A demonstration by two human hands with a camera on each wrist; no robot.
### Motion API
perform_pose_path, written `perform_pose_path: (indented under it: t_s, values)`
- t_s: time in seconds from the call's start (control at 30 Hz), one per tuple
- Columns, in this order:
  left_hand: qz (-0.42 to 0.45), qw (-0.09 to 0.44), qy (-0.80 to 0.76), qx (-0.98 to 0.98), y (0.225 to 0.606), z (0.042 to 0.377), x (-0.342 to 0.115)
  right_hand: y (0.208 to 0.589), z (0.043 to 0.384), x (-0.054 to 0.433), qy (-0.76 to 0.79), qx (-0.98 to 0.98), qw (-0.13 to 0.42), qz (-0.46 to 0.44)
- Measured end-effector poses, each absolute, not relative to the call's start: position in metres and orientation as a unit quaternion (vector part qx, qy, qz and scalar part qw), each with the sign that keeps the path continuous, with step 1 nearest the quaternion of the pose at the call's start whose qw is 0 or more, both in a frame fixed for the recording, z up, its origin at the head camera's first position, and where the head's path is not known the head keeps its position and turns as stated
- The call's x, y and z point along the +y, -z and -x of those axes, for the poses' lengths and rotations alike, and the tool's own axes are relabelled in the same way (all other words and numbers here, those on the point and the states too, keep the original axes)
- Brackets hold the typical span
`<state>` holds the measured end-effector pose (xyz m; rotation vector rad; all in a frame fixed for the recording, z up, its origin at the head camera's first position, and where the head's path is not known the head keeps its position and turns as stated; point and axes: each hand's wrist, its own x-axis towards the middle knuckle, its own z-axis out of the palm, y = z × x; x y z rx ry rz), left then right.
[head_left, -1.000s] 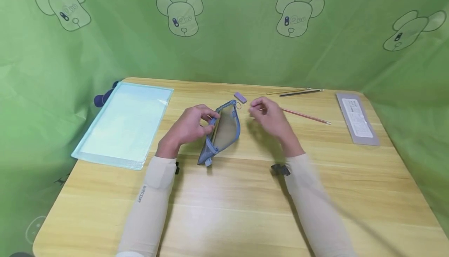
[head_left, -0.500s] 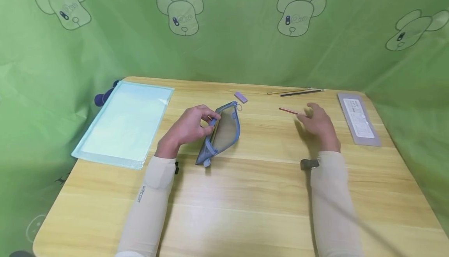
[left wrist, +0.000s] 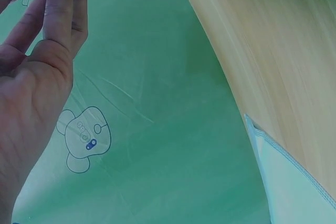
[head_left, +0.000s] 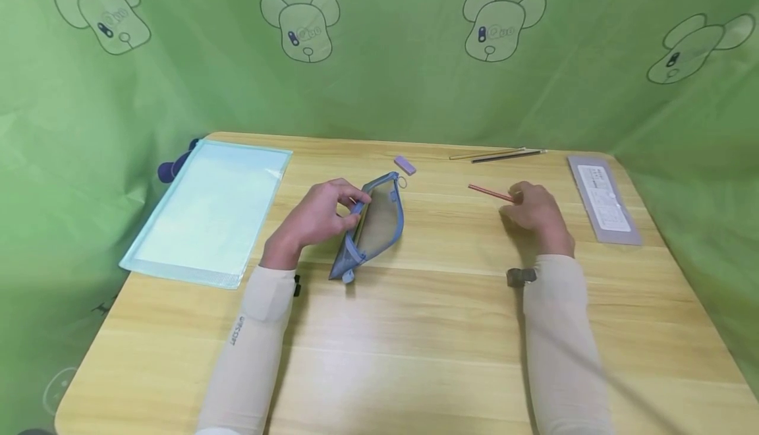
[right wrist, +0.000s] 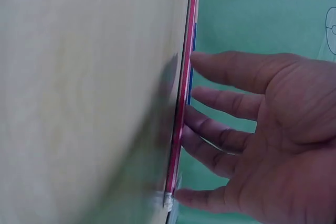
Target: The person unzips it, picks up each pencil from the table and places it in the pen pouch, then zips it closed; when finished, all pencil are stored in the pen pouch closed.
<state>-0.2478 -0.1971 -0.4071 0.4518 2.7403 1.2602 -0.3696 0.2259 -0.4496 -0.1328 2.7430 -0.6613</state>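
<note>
On a wooden table (head_left: pixel 415 349), a person's left hand (head_left: pixel 320 214) pinches the rim of a blue pouch (head_left: pixel 379 224); the right hand (head_left: pixel 535 211), fingers spread, touches a red pencil (head_left: pixel 489 192) (right of the pouch). Beyond lies a purple eraser (head_left: pixel 405 165).

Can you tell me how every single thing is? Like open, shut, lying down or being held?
Blue pencil pouch: unzipped, mouth open, held by the left hand.
Red pencil: right hand at it; can't tell if lifted.
Purple eraser: lying down.
Gold pencil: lying down.
Black pencil: lying down.
Light-blue zip folder: lying flat; can't tell if zipped.
Labelled packet: lying flat; can't tell if sealed.
</note>
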Motion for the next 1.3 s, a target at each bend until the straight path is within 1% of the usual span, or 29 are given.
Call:
perform_pose_path:
  t_s: [0.23,0.47,0.63,0.77,0.97,1.3]
  values:
    - [-0.15,0.046,-0.409,0.899,0.409,0.249,-0.196,0.447,0.365,0.222,0.224,0.96,0.167,0.036]
    - [-0.152,0.044,-0.409,0.899,0.409,0.249,-0.196,0.448,0.361,0.209,0.233,0.957,0.165,0.049]
    - [-0.149,0.045,-0.407,0.9,0.409,0.248,-0.196,0.451,0.36,0.197,0.267,0.945,0.182,0.057]
    - [-0.148,0.047,-0.407,0.9,0.409,0.248,-0.196,0.452,0.361,0.19,0.262,0.942,0.194,0.074]
    - [-0.149,0.048,-0.408,0.9,0.408,0.249,-0.196,0.451,0.363,0.187,0.249,0.943,0.202,0.09]
    - [-0.149,0.047,-0.418,0.895,0.408,0.249,-0.198,0.448,0.36,0.183,0.248,0.942,0.208,0.09]
